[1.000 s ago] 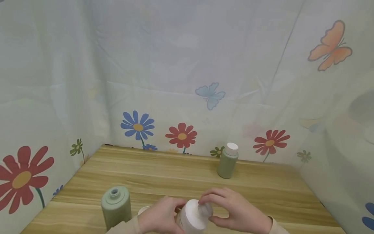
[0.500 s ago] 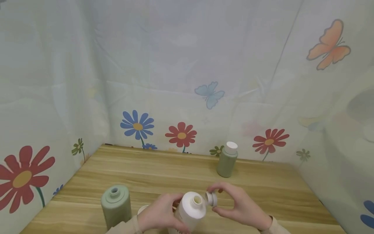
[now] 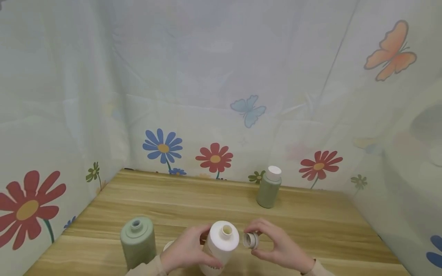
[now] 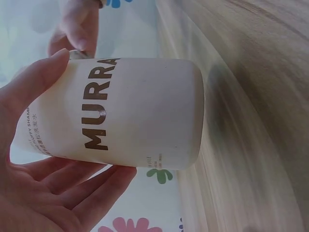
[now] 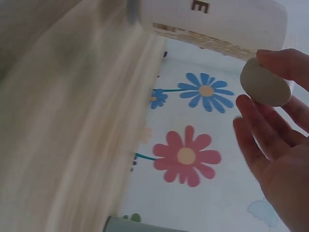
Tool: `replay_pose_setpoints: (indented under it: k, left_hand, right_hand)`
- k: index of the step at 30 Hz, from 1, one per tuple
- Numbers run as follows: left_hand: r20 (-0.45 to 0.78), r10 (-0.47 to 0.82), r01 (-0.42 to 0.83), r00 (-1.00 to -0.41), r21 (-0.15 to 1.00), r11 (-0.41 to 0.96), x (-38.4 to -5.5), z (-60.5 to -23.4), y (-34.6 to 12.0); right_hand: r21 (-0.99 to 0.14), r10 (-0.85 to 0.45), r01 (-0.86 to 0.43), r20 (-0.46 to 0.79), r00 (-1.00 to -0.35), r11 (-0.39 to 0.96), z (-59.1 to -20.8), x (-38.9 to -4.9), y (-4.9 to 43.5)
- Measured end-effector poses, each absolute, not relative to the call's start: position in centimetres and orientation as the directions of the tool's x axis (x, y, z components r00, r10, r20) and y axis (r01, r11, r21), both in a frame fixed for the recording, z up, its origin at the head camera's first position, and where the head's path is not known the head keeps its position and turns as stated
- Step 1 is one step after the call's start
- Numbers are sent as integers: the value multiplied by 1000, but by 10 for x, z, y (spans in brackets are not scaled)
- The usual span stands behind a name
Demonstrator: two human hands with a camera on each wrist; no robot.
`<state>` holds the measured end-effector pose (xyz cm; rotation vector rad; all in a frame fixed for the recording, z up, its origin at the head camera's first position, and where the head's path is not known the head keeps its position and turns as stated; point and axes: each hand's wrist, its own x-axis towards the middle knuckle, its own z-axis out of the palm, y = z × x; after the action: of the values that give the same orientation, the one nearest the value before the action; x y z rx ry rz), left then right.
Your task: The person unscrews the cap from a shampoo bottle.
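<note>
My left hand [image 3: 188,247] grips a white shampoo bottle [image 3: 221,245] round its side. The bottle's neck is uncapped and its opening shows. Large brown lettering runs across the bottle [image 4: 140,116] in the left wrist view, where its base appears close to the wooden surface. To the right of the neck, my right hand [image 3: 281,245] pinches a small white bottle cap [image 3: 253,240] between thumb and fingers, apart from the bottle. The cap [image 5: 264,84] turns its rounded outer top toward the right wrist view. Left of my left hand stands an uncapped green bottle [image 3: 139,241].
A green bottle with a white cap [image 3: 269,188] stands at the back of the wooden table [image 3: 193,195]. Part of a white round thing [image 3: 167,245] shows behind my left hand, mostly hidden. A flower-printed curtain [image 3: 207,76] encloses the back and sides.
The cap was on or at the bottle's neck; my right hand has drawn it away to the right, uncovering the opening. The white bottle has come more upright in my left hand.
</note>
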<state>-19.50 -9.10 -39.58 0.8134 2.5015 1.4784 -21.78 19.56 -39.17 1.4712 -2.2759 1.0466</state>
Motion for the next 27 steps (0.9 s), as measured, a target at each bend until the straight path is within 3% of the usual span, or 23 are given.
replay_pose_setpoints:
  k: [7,10,14,17,22,27]
  left_hand:
    - [171,489,389,-856,835,389,-195,-400,-93]
    - [179,477,389,-861,835,389,-195,-403,-94]
    - [187,466,386,-865,841,380,-194,-406,-95]
    - [185,454,374,-872,850,371,-195,-408,-95]
    - [165,429,339,-888,865,370,-198,-408,-95]
    - [117,425,293,-898,878,379,-200,-408,-96]
  right_hand:
    - [-358,-727,-886,519,-450,293,-409,-220,200]
    - [-375,-739,-856,446,-504,357,-418,-219,201]
    - [-489,-746,-752,267,-611,442,-428,-216,202]
    - [-538,-739,-690,172,-652,484,-432,-215,202]
    - [-485,-767,-732,174,-618,479,-434,-217,201]
    - [-513,-769,-687,80,-634,514,-434,-218,202]
